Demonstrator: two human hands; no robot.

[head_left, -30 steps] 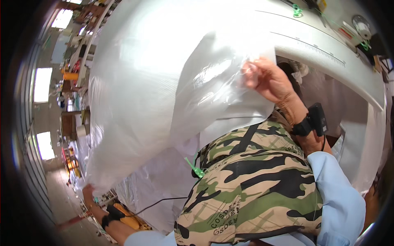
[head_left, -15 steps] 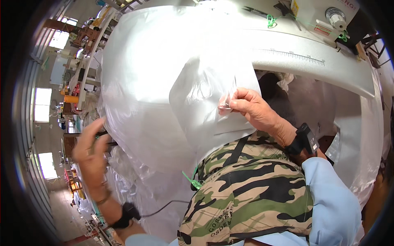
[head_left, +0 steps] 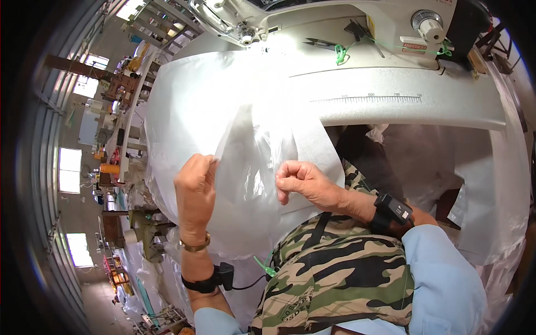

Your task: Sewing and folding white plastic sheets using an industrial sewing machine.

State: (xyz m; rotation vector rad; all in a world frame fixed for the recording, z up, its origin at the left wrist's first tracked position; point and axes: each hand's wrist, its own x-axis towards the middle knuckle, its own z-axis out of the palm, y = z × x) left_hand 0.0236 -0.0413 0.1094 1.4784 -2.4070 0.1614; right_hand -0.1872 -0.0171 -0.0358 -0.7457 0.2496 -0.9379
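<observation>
The clear plastic liner (head_left: 251, 167) is held up between both hands, in front of the person's chest and just below the edge of the sewing table (head_left: 424, 106). The left hand (head_left: 195, 192) is clenched on the liner's left edge, fingers pinching the film. The right hand (head_left: 304, 184) pinches the right edge between thumb and fingertips. Behind the film lies the white woven sack (head_left: 206, 106), spread from the hands up toward the sewing machine head (head_left: 234, 22).

Step in hand, as judged: the liner is being straightened or parted at its edge against the sack. The next move would call for an even pull from both pinches, so that the thin film does not crease or slip.

Containers: whether the liner sits inside the sack cannot be told; nothing shows inside the film. Beyond the right hand, thread snips (head_left: 321, 43) lie on the table.
</observation>
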